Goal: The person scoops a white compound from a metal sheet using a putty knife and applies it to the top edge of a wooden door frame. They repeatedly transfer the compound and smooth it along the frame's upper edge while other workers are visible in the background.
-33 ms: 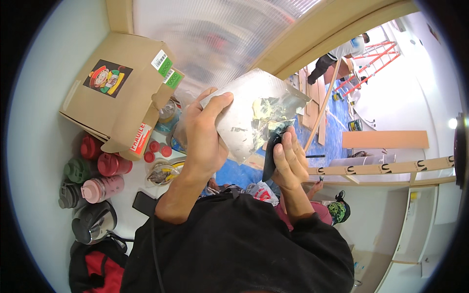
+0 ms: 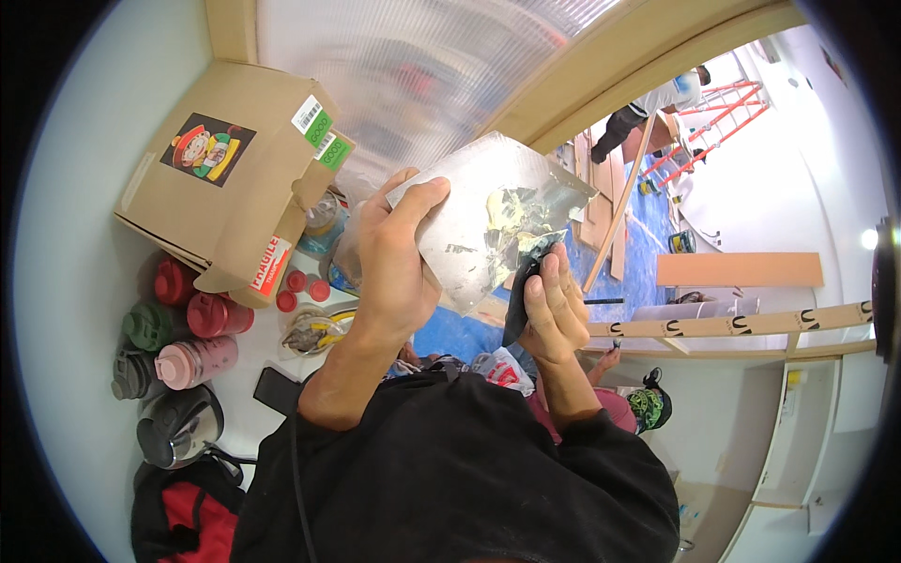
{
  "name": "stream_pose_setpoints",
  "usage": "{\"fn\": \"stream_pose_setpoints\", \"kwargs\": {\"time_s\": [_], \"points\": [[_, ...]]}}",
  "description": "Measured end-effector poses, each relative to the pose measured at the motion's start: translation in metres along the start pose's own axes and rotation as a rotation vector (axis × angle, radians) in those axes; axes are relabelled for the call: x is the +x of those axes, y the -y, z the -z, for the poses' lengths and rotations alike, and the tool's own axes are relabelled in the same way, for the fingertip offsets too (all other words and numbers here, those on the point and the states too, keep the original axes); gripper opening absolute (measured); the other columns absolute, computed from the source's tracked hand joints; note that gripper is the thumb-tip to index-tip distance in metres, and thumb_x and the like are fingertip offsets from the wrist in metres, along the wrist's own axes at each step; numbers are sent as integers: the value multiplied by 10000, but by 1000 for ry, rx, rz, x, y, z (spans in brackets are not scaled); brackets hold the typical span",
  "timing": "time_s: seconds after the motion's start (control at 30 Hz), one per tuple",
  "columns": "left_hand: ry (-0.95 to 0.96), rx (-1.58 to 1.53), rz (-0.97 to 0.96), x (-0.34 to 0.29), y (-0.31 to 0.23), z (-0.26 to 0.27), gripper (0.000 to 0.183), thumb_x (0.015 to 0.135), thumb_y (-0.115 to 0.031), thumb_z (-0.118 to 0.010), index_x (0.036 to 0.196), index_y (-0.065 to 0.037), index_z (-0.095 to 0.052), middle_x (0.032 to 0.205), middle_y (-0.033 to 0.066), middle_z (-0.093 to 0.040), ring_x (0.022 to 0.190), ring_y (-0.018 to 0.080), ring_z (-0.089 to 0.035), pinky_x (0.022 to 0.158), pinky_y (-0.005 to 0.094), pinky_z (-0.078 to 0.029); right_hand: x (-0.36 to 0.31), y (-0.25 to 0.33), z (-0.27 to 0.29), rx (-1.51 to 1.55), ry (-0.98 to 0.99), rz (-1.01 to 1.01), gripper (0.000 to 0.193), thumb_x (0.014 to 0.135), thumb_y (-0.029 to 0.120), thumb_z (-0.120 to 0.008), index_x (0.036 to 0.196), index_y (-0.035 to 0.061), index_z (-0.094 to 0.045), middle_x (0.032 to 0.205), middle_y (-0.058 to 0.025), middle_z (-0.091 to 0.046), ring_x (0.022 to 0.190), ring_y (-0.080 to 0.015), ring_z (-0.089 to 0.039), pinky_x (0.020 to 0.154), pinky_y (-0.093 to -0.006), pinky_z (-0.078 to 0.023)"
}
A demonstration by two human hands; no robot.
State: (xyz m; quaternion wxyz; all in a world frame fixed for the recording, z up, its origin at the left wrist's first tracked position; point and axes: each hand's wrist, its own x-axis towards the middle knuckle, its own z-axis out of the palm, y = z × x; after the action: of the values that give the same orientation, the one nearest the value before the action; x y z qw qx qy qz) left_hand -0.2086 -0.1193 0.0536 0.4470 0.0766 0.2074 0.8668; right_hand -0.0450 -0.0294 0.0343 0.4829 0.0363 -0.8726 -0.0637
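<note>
Plate (image 2: 460, 202): one, metal, held up and tilted in front of the chest, its left corner in the left hand.
Putty (image 2: 505, 211): pale yellow, one main smear, towards the plate's right side, with smaller dark marks around it.
Scraper (image 2: 517, 310): one, black, in the right hand, its top edge at the putty.
Left hand (image 2: 399, 235): one; thumb on the plate's face, fingers behind, pinching the corner; their tips are hidden.
Right hand (image 2: 556, 310): one; fingers pressed together along the scraper; thumb hidden, its position cannot be told.
Box (image 2: 272, 178): one, cardboard, at upper left; one picture, two green-and-white labels, one red label.
Cups (image 2: 199, 364): five; two red, one green, one grey, one pink, grouped below the box.
Kettle (image 2: 192, 427): one, steel and black, just beside the cups.
Red caps (image 2: 297, 281): three, small, close together.
Device (image 2: 275, 388): one, black, near the left forearm.
Co-workers: at least two; one in a white top (image 2: 674, 91) near one red ladder (image 2: 741, 117), one in a patterned cap (image 2: 648, 408).
</note>
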Motion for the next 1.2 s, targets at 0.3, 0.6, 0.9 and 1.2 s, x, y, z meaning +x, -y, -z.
{"fn": "stream_pose_setpoints", "kwargs": {"time_s": [0.3, 0.6, 0.9, 1.2], "points": [[-69, 40, -85, 2, -8, 2, 162, 856, -116, -564, 974, -5, -571, 920, 85, -618, 814, 142, -626, 700, 260, -505, 3, 11, 19, 140, -76, -228, 261, 810, -49, -636, 1065, -43, -581, 950, -196, -660, 983, -338, -650, 887, -431, -511], [-56, 415, -353, -6, -1, 10, 203, 898, -141, -564, 738, -57, -472, 671, -53, -433, 627, 15, -357, 528, 207, -283, 50, 0, 41, 379, 8, -937, 131, 873, -8, -604, 984, -60, -558, 767, -72, -634, 659, -62, -554, 607, -187, -432], [-12, 520, -388, -3, 5, 17, 258, 903, -126, -551, 698, -56, -410, 639, -65, -360, 606, 9, -287, 508, 224, -224, 44, -10, 32, 255, 90, -715, 126, 815, -54, -643, 933, -62, -599, 802, -121, -686, 687, -126, -645, 646, -231, -499], [-105, 540, -367, 1, 12, 15, 209, 901, -128, -540, 731, -33, -463, 634, -58, -407, 592, 18, -314, 501, 230, -237, 41, 0, 17, 204, 171, -527, 168, 769, -92, -660, 923, -57, -603, 830, -155, -693, 676, -191, -686, 607, -252, -519]]}}
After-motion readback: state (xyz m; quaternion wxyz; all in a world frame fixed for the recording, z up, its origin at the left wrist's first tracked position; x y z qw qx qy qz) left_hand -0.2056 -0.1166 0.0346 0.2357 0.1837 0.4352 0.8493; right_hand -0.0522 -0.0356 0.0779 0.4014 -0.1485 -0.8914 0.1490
